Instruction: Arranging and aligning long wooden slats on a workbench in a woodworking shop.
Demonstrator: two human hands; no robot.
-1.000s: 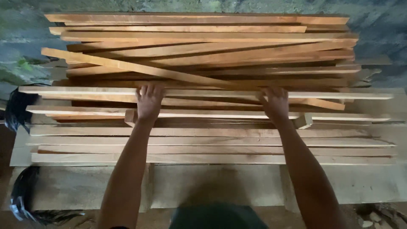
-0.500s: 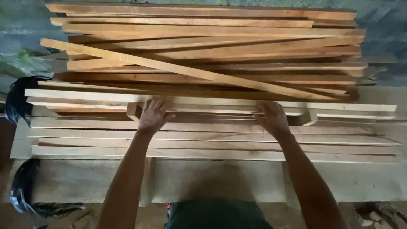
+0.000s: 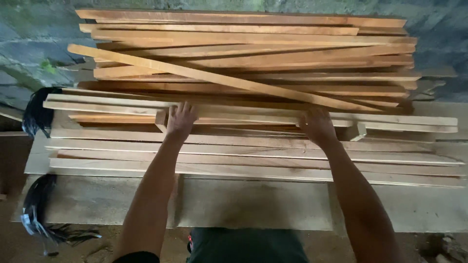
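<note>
- Left hand (image 3: 180, 118): reaches forward, palm down, fingers together and curled over the far edge of a long pale wooden batten (image 3: 253, 113). It looks to be gripping it, but the underside of the fingers is hidden, so how firm the hold is cannot be told.
- Right hand (image 3: 317, 124): palm down on the same batten, well to the right of the left hand, fingers bent over the far edge in like manner.
- Long pale wooden batten: lies crosswise in front of the person, its long axis running left to right. It extends well past both hands at either end. The hands sit about evenly either side of its middle, neither clearly nearer.
- Stack of reddish-brown wooden slats (image 3: 253, 53): just beyond the batten, piled several layers deep, mostly parallel to it.
- One long light slat (image 3: 219, 80): rests diagonally on the stack, high at the left, descending to the right.
- Row of flat pale laths (image 3: 253, 156): between the batten and the person, laid parallel, edge to edge.
- Grey plank workbench (image 3: 253, 204): bears everything above.
- Black plastic strips (image 3: 36, 114): hang at the left end of the bench, apart from both hands.
</note>
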